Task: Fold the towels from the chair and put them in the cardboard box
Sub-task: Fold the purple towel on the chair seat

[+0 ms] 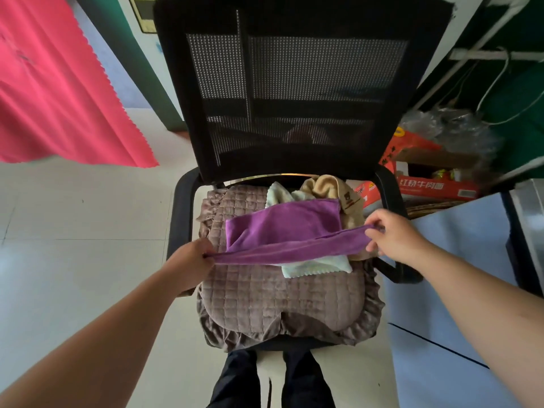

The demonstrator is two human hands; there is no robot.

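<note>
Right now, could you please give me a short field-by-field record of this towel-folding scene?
surface: quilted cushion on black mesh chair
in hand: purple towel, near edge lifted and stretched between both hands
left hand: grips the towel's left corner
right hand: pinches the right corner
underneath: pale green towel
behind: beige towel at the seat's back
boxes: red printed cardboard box on the floor right of the chair
folded so far: cannot tell

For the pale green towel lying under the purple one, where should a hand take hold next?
By the pale green towel's scalloped near edge, coming from the seat's front. That edge pokes out flat below the purple towel and lies uncovered; the rest is buried under purple and the beige towel.
</note>
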